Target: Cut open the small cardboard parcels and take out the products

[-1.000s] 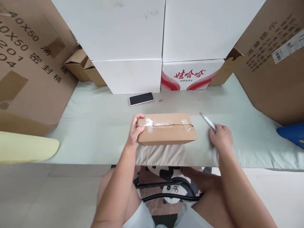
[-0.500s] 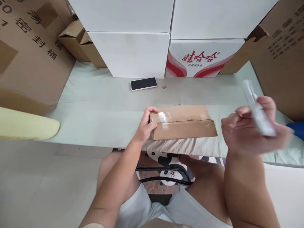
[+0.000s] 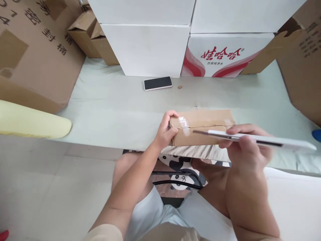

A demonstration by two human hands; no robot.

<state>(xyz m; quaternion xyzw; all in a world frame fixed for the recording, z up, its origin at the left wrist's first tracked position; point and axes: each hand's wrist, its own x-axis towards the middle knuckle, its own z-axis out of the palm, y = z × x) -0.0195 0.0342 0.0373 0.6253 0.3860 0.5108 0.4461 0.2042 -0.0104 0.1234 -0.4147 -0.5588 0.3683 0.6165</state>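
A small brown cardboard box [image 3: 200,117] with clear tape across its top seam lies near the front edge of the cloth-covered surface. My left hand [image 3: 167,130] grips its left end, thumb on top and fingers behind. In my right hand [image 3: 248,147] is a white utility knife [image 3: 265,139], held between thumb and fingers. Its thin dark blade points left, over the right half of the box; whether it touches the cardboard I cannot tell.
A phone [image 3: 157,83] and a small brown scrap [image 3: 180,87] lie behind the box. White cartons [image 3: 145,50] stand at the back, big brown cartons [image 3: 50,77] at both sides. A yellow roll [image 3: 35,120] is at left.
My right hand has come left and in toward the box, and the knife has swung from upright to nearly level, blade now out over the box. The view has shifted slightly.
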